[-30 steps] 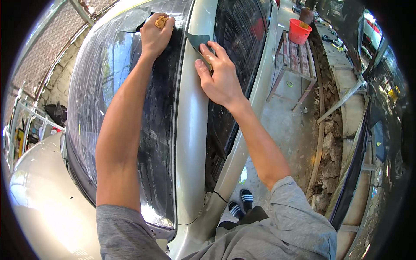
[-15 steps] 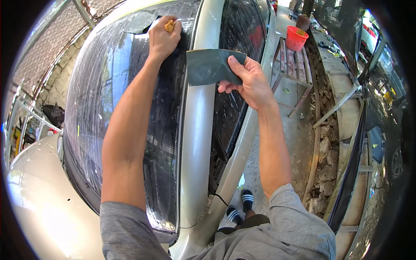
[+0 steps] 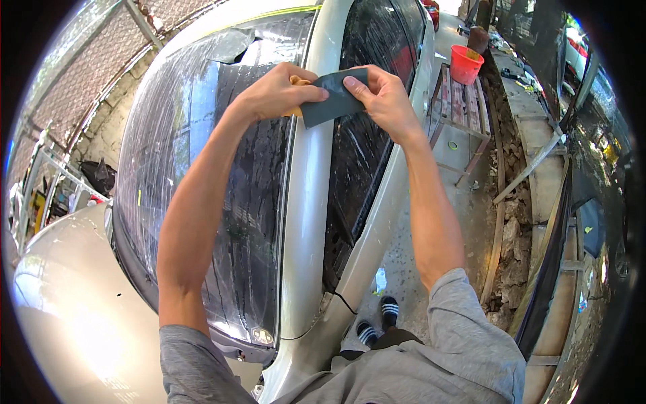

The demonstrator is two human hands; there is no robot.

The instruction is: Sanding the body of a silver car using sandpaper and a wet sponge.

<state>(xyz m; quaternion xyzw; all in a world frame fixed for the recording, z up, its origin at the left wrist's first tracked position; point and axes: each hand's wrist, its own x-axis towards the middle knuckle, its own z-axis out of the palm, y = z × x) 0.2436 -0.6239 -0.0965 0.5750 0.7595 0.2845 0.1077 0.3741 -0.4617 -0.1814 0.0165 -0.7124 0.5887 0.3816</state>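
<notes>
A dark grey-green sheet of sandpaper is stretched between my hands above the car's silver windshield pillar. My left hand pinches its left end, thumb on top. Tucked in that same hand is a small tan-orange crumpled piece, mostly covered by the fingers. On the sheet's other end, my right hand grips with the thumb over the face and fingers behind. Below lies the wet, streaked windshield. A loose grey sheet rests on the glass farther up.
To the right a red bucket stands on a worn wooden bench. The dark side window adjoins the pillar. The silver hood curves at lower left, and a mesh fence runs beyond the car.
My left hand has left the upper windshield and moved right to take the sandpaper's left end. The right hand, still holding the sheet, has shifted slightly up and the sheet has tilted.
</notes>
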